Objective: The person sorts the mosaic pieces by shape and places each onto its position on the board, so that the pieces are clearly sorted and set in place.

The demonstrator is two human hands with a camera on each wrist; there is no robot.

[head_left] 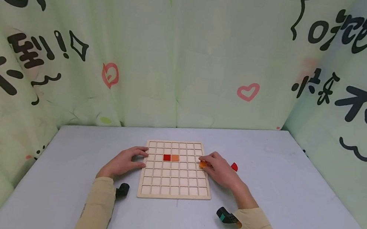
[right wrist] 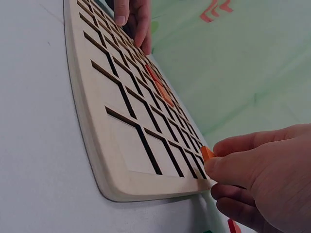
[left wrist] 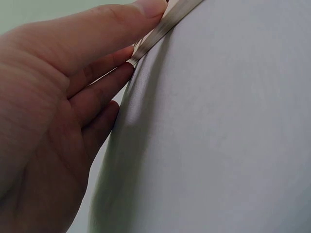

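Observation:
A square wooden grid board [head_left: 173,198] lies on the table, its cells marked by raised dividers. My left hand [head_left: 123,162] rests at the board's left edge, thumb and fingertips touching the rim with fingers fairly straight. Between thumb and fingers, my right hand [head_left: 222,172] pinches a small orange tile [right wrist: 207,153] over the board's right edge. A red tile [head_left: 167,157] and another orange tile [head_left: 175,158] sit side by side in cells of an upper row. Just right of the right hand is a red piece [head_left: 234,167], partly hidden behind it.
The pale table [head_left: 295,201] reaches back to a green curtain [head_left: 183,54] with black lettering and pink hearts. More curtain hangs along both sides. Black wrist cameras are strapped under both sleeves, the left camera [head_left: 123,190] and the right camera [head_left: 226,215] close to the tabletop.

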